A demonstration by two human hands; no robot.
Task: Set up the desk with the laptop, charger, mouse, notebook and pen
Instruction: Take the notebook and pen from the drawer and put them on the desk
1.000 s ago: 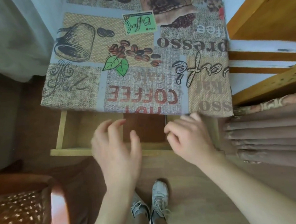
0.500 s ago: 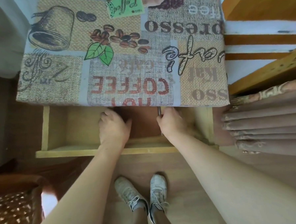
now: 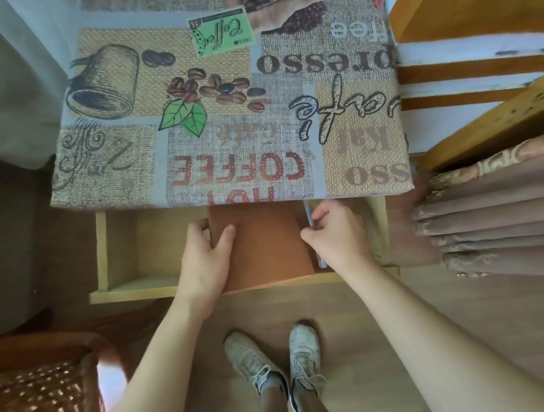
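At the bottom middle of the frame are two white shoes (image 3: pixel 273 366) on the wood floor (image 3: pixel 380 320). At the lower left is a brown woven basket (image 3: pixel 38 397).

A bit higher, in the middle, a wooden drawer (image 3: pixel 121 245) is pulled out from under the desk. A brown notebook (image 3: pixel 263 244) lies inside it. The left hand (image 3: pixel 204 259) grips the notebook's left edge, thumb on top and fingers curled around the side. The right hand (image 3: pixel 338 234) is at the notebook's right edge, and its curled fingers pinch a thin pen (image 3: pixel 309 218) lying along that edge.

Above the drawer, filling the top of the frame, is the desk with its coffee-print cloth (image 3: pixel 228 113). No laptop, charger or mouse shows on it. At the right are folded cloths (image 3: pixel 492 219) on a wooden shelf (image 3: pixel 496 124).

What could go wrong: the far end of the notebook sits under the desk edge, so lifting it straight up could bump it there. The pen is thin and could slip from the pinch and roll to the back of the drawer.
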